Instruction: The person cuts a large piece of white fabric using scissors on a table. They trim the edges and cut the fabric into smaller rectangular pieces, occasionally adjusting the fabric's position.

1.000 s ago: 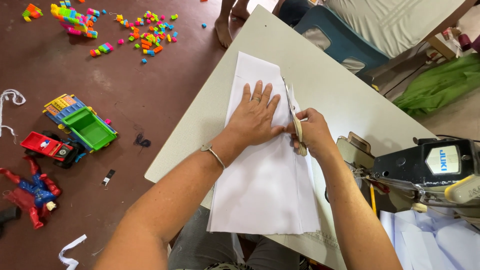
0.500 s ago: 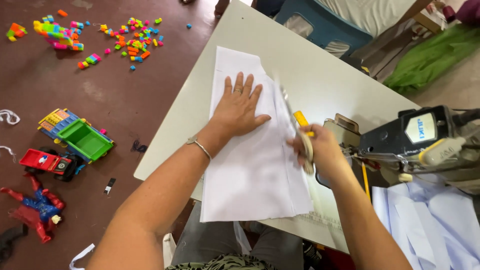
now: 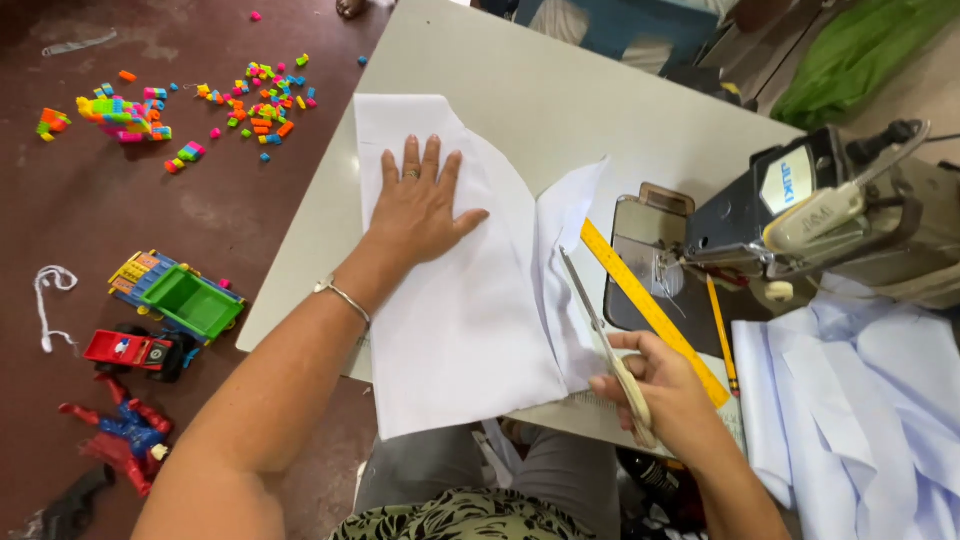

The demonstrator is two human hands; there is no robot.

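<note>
The pale counter [image 3: 560, 90] carries a sewing machine [image 3: 820, 215] at its right end. Left of the machine lies a white fabric piece [image 3: 470, 320], with a narrow cut strip [image 3: 565, 250] lifting along its machine-side edge. The left hand [image 3: 420, 205] presses flat on the fabric, grip spread. Just below the machine, the right hand [image 3: 665, 395] has its grip closed around scissors [image 3: 600, 335], beside a yellow ruler [image 3: 650, 305].

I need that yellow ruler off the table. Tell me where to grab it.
Take the yellow ruler at its far end, from above-left: it lies flat and diagonal, that end is bare beside the sewing machine, while the near end runs under the right hand holding scissors.
</note>
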